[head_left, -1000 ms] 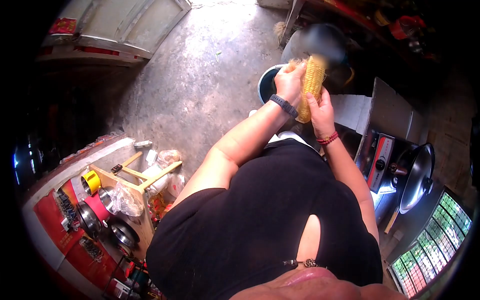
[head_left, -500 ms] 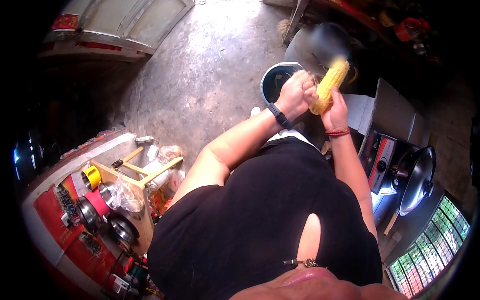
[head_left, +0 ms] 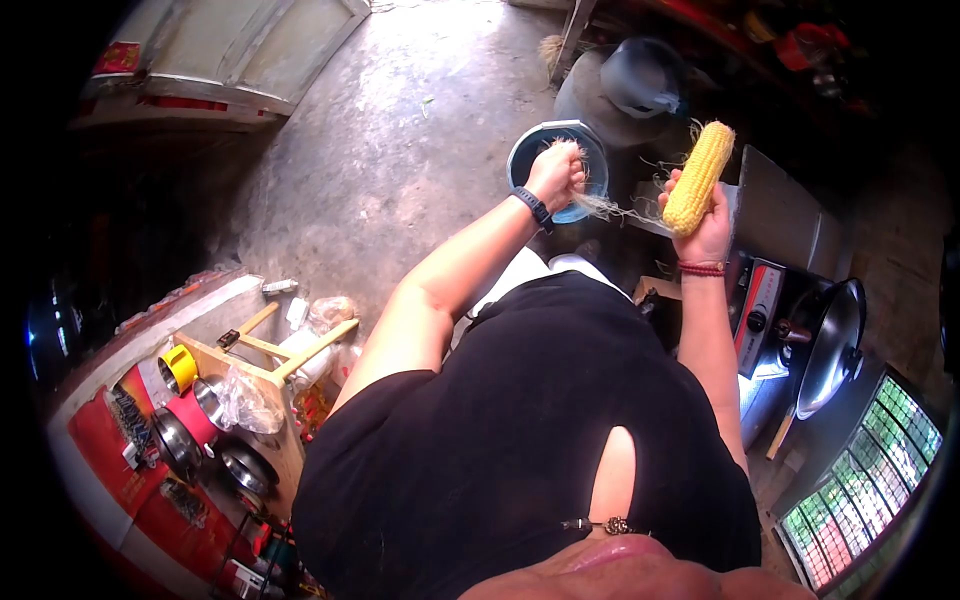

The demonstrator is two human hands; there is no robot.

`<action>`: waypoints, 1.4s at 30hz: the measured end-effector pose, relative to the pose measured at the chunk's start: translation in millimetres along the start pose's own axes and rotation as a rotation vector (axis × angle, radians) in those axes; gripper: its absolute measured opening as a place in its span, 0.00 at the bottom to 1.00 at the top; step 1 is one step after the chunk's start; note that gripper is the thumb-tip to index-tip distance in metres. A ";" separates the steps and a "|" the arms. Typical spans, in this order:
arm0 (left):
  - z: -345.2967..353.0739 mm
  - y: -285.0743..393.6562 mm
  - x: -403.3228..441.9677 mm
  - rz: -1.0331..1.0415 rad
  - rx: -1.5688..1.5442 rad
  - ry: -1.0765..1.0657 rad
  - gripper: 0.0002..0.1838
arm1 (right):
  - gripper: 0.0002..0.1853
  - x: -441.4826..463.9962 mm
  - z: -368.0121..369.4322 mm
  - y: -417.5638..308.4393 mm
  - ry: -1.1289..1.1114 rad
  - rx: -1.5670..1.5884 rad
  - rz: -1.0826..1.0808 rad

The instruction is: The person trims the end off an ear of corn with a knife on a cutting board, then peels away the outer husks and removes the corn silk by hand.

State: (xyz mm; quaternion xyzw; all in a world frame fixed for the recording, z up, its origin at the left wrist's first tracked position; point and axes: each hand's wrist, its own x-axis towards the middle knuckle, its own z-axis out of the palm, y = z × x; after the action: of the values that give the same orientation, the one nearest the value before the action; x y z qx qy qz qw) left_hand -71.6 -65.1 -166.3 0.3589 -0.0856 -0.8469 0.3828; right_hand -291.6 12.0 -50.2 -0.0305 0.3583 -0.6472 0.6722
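Observation:
My left hand (head_left: 557,178), with a dark watch at its wrist, is closed in a fist above the blue bucket (head_left: 592,205). Pale corn silk (head_left: 605,207) sticks out of the fist, and strands trail from it toward the right. To the right, my right hand (head_left: 705,232) grips a husked yellow ear of corn (head_left: 702,175) near its lower end. The ear is tilted, top leaning right. A few loose silk strands hang along its left side. The fist hides part of the bucket's inside.
Beyond the bucket stands a large grey container (head_left: 590,95) with a metal pot (head_left: 640,80) on it. On my right are a stove (head_left: 760,305) and a wok lid (head_left: 830,350). A wooden stool (head_left: 270,345) lies at left, near several pots and bowls.
My left hand has moved left, away from the corn to over the bucket, drawing silk strands with it. My right hand has shifted right with the ear of corn.

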 end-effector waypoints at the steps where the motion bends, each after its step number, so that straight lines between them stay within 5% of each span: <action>1: -8.0 -11.6 15.0 0.104 0.124 -0.032 0.12 | 0.27 -2.9 1.8 0.4 -0.031 -0.006 0.008; 6: -31.3 -34.3 48.9 0.287 0.676 -0.077 0.09 | 0.30 -18.8 23.5 5.7 -0.138 -0.054 0.027; 9: -17.3 -23.6 39.4 0.147 1.062 0.035 0.18 | 0.32 -21.7 29.2 7.0 -0.207 -0.075 0.035; 16: 37.5 12.7 3.2 0.099 1.834 -0.212 0.28 | 0.38 -15.2 24.5 13.7 -0.272 -0.144 0.077; 19: 48.8 15.4 4.1 0.148 1.403 -0.294 0.28 | 0.37 -18.4 27.6 16.5 -0.242 -0.180 0.089; 20: 59.3 16.6 -1.6 0.179 1.198 -0.245 0.33 | 0.36 -19.2 26.8 18.0 -0.229 -0.192 0.087; 23: 100.4 35.4 -31.4 0.012 0.723 -0.046 0.28 | 0.27 -19.2 23.7 23.0 -0.231 -0.129 0.128; 27: 109.4 37.1 -28.8 0.261 0.786 -0.180 0.39 | 0.29 -19.9 19.5 32.0 -0.155 -0.202 0.195; 31: 97.5 12.7 -1.3 0.464 0.708 -0.053 0.33 | 0.24 -17.5 15.7 42.2 -0.154 -0.219 0.206; 37: 81.7 1.5 -19.0 0.590 1.127 -0.053 0.25 | 0.21 -10.9 25.0 40.9 -0.063 -0.249 0.108; 40: 61.6 -0.8 -28.9 0.690 1.586 -0.068 0.22 | 0.24 -0.7 15.1 31.6 -0.058 -0.269 0.106; 42: 42.4 -7.3 -27.1 0.718 1.589 -0.149 0.21 | 0.23 1.8 14.2 27.5 -0.032 -0.246 0.090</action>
State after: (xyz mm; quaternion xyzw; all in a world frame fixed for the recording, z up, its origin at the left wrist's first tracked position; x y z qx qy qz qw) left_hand -92.3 -46.4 -123.8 0.4146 -0.7830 -0.3862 0.2566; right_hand -261.1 8.8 -54.3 -0.1070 0.4253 -0.5671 0.6972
